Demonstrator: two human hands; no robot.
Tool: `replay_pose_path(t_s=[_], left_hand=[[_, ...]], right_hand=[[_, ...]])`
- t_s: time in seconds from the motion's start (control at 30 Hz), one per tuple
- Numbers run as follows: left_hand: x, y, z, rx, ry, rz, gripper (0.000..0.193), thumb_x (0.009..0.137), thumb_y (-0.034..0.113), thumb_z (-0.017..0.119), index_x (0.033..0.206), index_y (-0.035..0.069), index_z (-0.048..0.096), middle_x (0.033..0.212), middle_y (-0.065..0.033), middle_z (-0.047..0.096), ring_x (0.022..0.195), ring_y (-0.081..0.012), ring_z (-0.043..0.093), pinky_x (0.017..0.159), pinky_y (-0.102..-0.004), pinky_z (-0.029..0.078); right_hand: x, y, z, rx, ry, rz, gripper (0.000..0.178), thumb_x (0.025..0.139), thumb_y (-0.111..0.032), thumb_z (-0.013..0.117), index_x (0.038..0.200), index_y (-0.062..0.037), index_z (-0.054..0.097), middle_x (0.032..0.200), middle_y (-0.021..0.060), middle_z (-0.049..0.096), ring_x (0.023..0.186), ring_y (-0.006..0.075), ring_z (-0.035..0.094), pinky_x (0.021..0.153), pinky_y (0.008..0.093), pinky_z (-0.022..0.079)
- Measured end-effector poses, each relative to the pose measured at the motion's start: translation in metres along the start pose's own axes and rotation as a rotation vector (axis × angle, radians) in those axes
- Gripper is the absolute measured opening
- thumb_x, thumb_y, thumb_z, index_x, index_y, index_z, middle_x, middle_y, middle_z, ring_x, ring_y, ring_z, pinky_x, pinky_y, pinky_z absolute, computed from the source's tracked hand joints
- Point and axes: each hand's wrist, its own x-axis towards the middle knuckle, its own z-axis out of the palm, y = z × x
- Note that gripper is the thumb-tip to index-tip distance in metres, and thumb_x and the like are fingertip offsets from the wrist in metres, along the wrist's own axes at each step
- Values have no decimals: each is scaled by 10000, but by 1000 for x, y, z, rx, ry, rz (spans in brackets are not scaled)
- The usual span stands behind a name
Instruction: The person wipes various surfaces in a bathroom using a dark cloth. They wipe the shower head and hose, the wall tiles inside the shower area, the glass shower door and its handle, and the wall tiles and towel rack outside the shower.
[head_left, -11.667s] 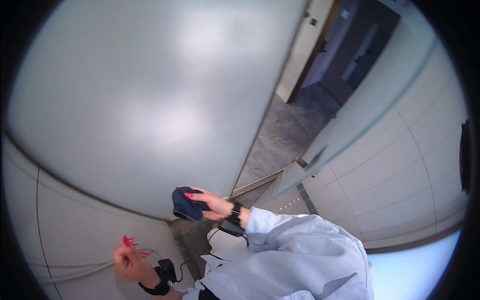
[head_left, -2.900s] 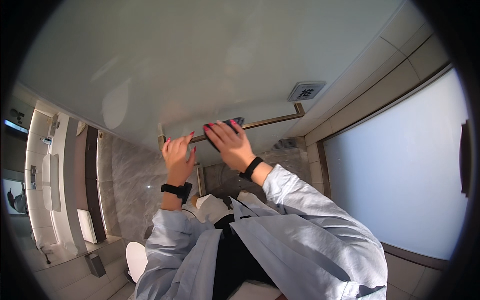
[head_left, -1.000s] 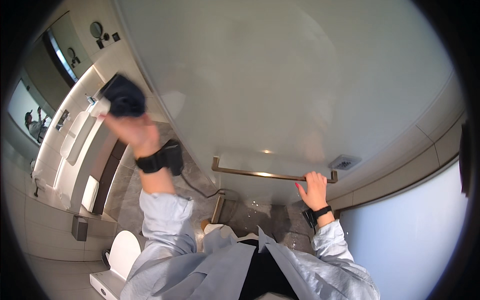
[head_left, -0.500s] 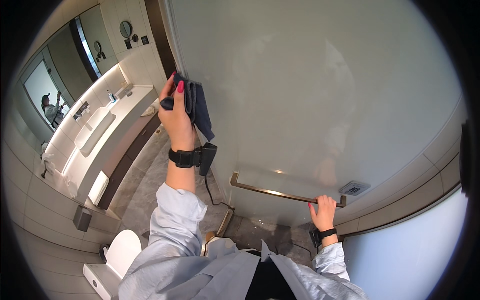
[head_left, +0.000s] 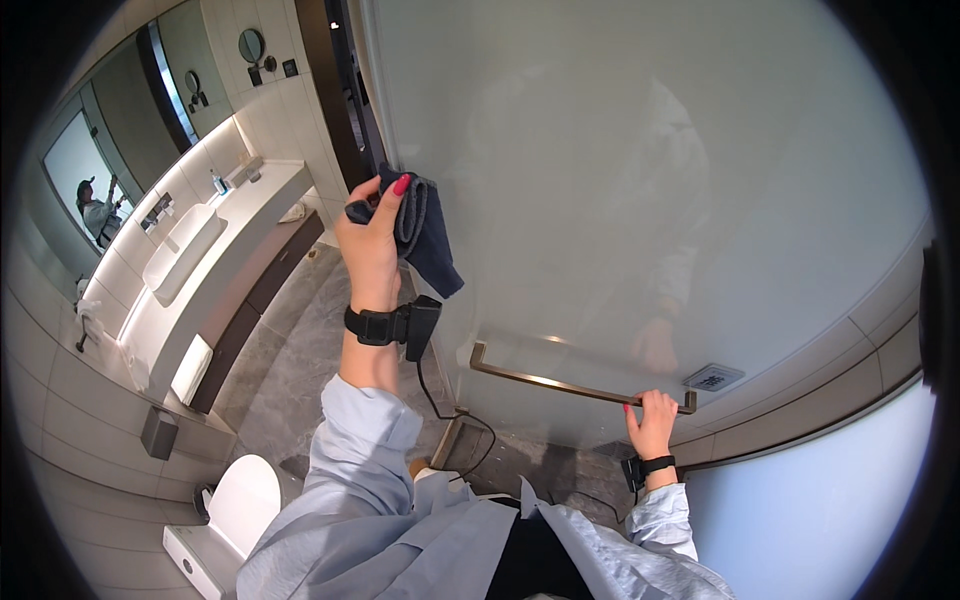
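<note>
One left hand [head_left: 371, 250] is holding one dark blue cloth [head_left: 434, 250]; one right hand [head_left: 654, 425] is holding one bar handle [head_left: 560, 385]. Two black wrist straps [head_left: 376, 326] are sitting just below the grips. Left of the cloth grip, one basin [head_left: 184, 252] and one toilet [head_left: 247, 508] are showing; near the other, one square plate [head_left: 714, 377].

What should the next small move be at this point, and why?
Probably slide the left grip down the side edge of the glass door: it holds the dark blue cloth at that edge, and more of the edge runs below. The right grip, on the metal handle, could help steady the door.
</note>
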Motion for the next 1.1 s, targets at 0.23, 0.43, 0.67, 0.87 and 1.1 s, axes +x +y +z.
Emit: replay_pose_path(t_s=[0.23, 0.43, 0.67, 0.87, 1.1], left_hand=[[-30, -46, -19, -25, 79, -41, 342, 850, 115, 767, 1121, -44, 631, 967, -38, 661, 845, -90, 601, 783, -223, 487], [-57, -91, -52, -245, 100, -248, 305, 890, 113, 721, 1150, -14, 625, 947, -10, 664, 822, -92, 613, 758, -226, 491], [-72, -117, -70, -232, 104, -271, 339, 907, 145, 704, 1193, -8, 607, 968, -13, 664, 836, -97, 613, 764, -231, 489], [-97, -146, -96, -247, 19, -344, 263, 956, 170, 638, 1155, 0, 612, 929, -11, 644, 818, -105, 597, 730, -244, 473], [-118, -159, -105, -349, 98, -466, 305, 979, 256, 612, 1180, 26, 604, 978, -19, 644, 887, -127, 600, 799, -282, 475]], right_hand=[[0, 2, 2, -7, -15, 9, 212, 741, -151, 694, 907, -80, 583, 875, 80, 558, 885, 300, 515, 822, 404, 347], [-1, 3, 3, 0, -33, 26, 219, 744, -170, 689, 919, -84, 590, 889, 83, 561, 895, 302, 516, 844, 417, 358], [-2, 2, -1, 11, -19, -13, 231, 743, -166, 700, 931, -85, 592, 891, 76, 562, 877, 300, 515, 833, 411, 357], [0, 1, -2, 16, -26, -15, 233, 745, -168, 698, 936, -86, 593, 896, 72, 564, 884, 296, 516, 833, 408, 356], [-2, 5, -4, 20, -32, -23, 225, 750, -160, 693, 939, -87, 595, 898, 69, 566, 889, 291, 517, 843, 405, 354]])
